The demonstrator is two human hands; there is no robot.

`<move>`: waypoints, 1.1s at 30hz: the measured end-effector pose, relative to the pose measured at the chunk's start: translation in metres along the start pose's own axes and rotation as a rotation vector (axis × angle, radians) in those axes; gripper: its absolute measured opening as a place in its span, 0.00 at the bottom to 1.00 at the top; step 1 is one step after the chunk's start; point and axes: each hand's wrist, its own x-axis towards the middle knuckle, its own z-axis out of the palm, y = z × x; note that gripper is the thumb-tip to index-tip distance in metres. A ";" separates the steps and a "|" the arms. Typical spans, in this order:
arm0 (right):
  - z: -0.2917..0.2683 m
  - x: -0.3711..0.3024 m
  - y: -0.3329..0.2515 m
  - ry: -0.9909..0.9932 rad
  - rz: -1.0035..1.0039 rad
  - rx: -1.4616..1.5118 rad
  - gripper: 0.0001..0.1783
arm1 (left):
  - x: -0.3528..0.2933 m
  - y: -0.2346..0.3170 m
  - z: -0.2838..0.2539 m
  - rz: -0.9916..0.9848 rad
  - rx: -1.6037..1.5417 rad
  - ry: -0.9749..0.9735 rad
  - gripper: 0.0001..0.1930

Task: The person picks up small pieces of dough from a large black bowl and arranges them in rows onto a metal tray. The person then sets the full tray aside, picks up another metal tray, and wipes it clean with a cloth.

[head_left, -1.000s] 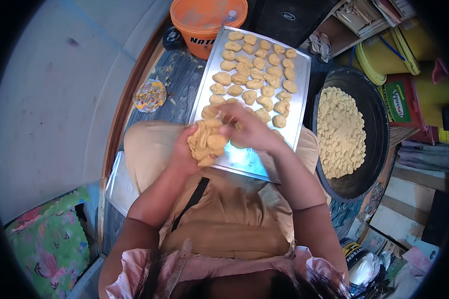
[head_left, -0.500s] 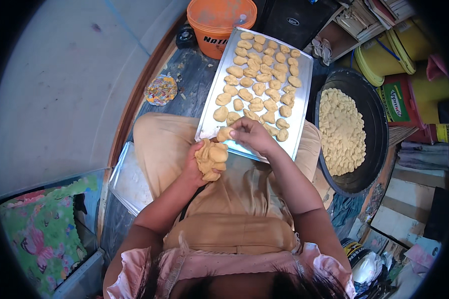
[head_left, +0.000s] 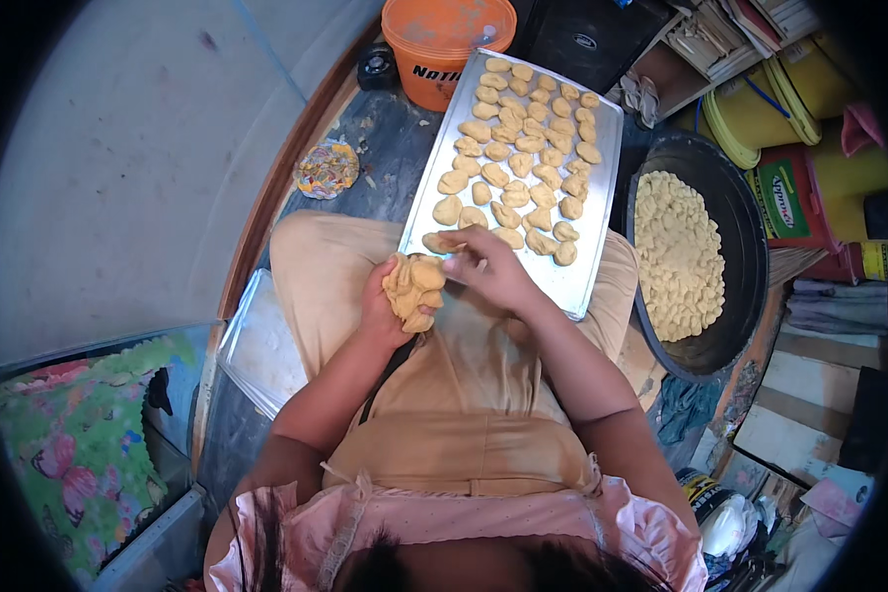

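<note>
My left hand [head_left: 380, 301] is closed round a lump of yellowish dough [head_left: 414, 288], held above my lap near the tray's near left corner. Just to its right, my right hand [head_left: 491, 268] hovers over the tray's near edge. The right thumb stands apart from the fingers and is close to the dough lump. A small dough piece [head_left: 438, 243] lies at the near left of the tray, by the right fingertips, which partly cover it. The metal tray [head_left: 600, 163] rests in front of my crossed legs, with several rows of flattened dough pieces [head_left: 519, 164] on it.
A black tub [head_left: 750, 247] of small dough pieces stands at the right. Behind the tray are an orange bucket [head_left: 442, 39] and a black box [head_left: 562, 44]. A patterned round mat [head_left: 327, 170] lies at the left. Stacked trays [head_left: 257, 345] lie by my left leg.
The small dough piece went from between my right fingers to the tray's near left. My right thumb has come away from it. My left hand still holds the lump.
</note>
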 end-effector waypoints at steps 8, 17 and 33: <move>-0.018 -0.014 0.028 0.133 0.268 0.477 0.13 | 0.009 -0.009 0.006 -0.119 0.096 -0.087 0.22; -0.018 -0.027 0.048 0.389 0.205 0.158 0.10 | 0.015 -0.014 0.013 -0.111 0.101 -0.018 0.26; -0.007 -0.025 0.062 0.209 -0.219 -0.646 0.13 | 0.026 -0.021 0.010 -0.136 0.158 0.008 0.21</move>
